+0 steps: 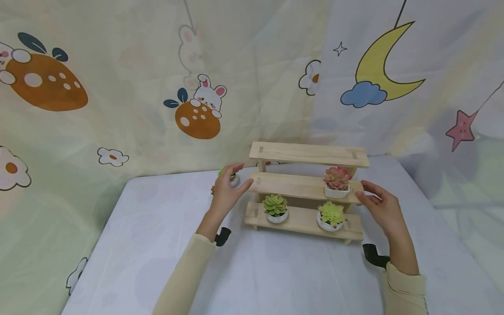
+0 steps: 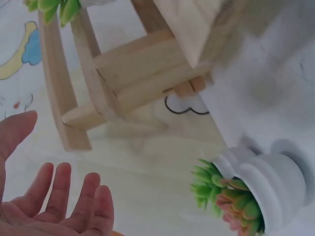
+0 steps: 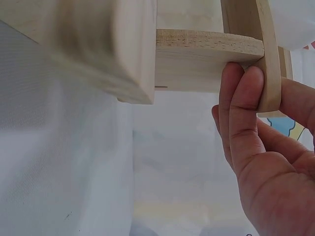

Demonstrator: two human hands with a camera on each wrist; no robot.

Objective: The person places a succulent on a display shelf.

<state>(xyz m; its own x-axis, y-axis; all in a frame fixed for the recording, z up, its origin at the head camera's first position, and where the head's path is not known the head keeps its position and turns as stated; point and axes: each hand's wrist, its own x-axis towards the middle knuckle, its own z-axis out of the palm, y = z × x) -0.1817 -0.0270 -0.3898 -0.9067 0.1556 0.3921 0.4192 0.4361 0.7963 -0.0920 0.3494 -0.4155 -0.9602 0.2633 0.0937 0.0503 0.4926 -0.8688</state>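
Between right hand (image 1: 385,210), pinching end of middle shelf (image 1: 289,186), and spread left hand (image 1: 225,192), just beside opposite end: pale wooden three-tier stand (image 1: 301,218).

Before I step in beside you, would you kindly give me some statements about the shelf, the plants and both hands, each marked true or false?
1. The right hand grips the right end of the middle tier. True.
2. The left hand is holding a plant pot. False: its fingers are spread and hold nothing.
3. The pink succulent stands on the top tier. False: it stands on the middle tier, near its right end.
4. Two green succulents stand on the bottom tier. True.
5. Every potted plant in view is on the shelf. False: two white pots with plants are on the table, off the shelf's left side.
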